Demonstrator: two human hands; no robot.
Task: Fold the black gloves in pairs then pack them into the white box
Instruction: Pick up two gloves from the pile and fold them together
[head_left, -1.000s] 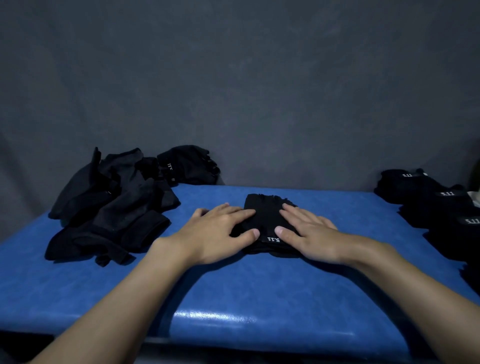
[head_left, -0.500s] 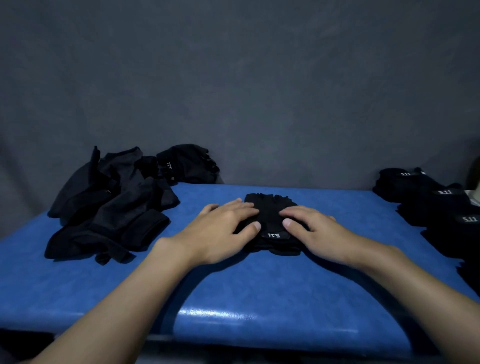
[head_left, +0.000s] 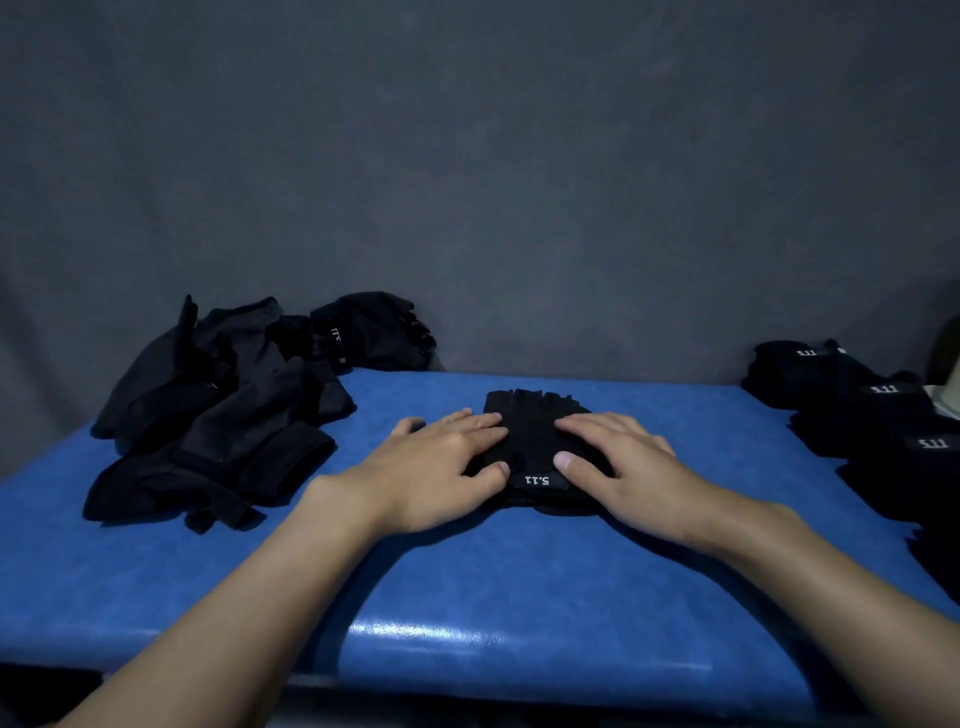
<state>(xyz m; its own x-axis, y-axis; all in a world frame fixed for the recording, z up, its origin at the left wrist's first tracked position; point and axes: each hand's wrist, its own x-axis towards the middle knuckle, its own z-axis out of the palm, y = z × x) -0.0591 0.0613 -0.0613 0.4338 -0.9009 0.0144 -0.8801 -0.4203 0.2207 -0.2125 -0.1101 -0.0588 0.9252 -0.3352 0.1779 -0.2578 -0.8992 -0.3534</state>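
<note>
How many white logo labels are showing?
5: one on the centre glove, one on the left pile, three on the right stack; more may be hidden.

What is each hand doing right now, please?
Left hand: open, fingers lying flat on the black glove pair.
Right hand: open, pressing on the same pair.

Our right hand (head_left: 618, 462) no longer lies flat on the folded glove pair (head_left: 530, 431). Its fingers (head_left: 582, 423) have arched a little and drawn back toward the right. The fingers of our left hand (head_left: 441, 467) have closed up side by side. Our thumbs have moved slightly apart, so the white label (head_left: 537, 480) at the near edge shows more fully between them.
</note>
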